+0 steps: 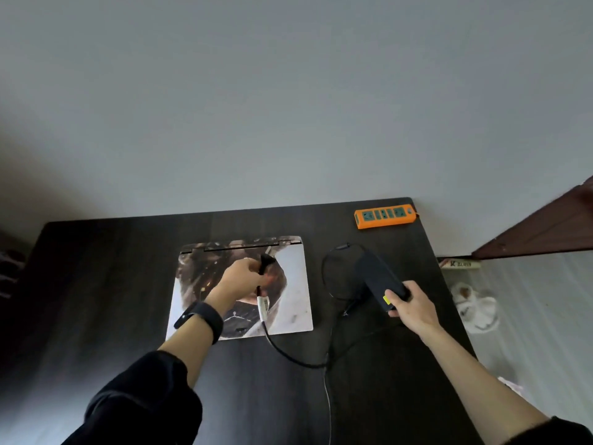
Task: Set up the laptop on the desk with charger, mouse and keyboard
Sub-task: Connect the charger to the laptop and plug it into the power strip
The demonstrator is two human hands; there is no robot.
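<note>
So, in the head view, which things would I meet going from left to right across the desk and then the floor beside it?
The closed laptop → the charger brick, held by the right hand → the white slippers.

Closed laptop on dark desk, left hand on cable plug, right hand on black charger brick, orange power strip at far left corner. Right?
No: the head view shows the orange plastic power strip at the far right corner of the dark desk, not left. The rest holds: closed laptop with printed lid, left hand gripping the black cable plug, right hand gripping the black charger brick.
</note>
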